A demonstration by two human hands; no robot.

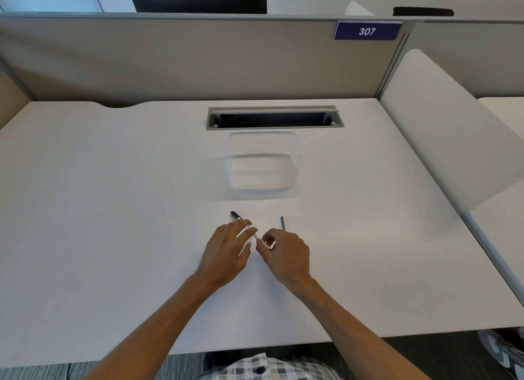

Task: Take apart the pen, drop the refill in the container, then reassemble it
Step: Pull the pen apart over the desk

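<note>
Both hands working on the pen over the white desk, container sitting just beyond.

Left hand [226,246] is pinching the pen [241,218] barrel, black clip end sticking out up-left past the fingers. Right hand [285,252] is curling its fingers around the pen's other end and a thin blue refill [282,223], which is poking up past its knuckles. Clear container [263,164] is standing on the desk [113,209], near the cable slot [275,117], apart from both hands.

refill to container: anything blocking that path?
Nothing visible. The refill lies on the desk by the right hand, and only bare desk separates it from the open clear container beyond.
</note>
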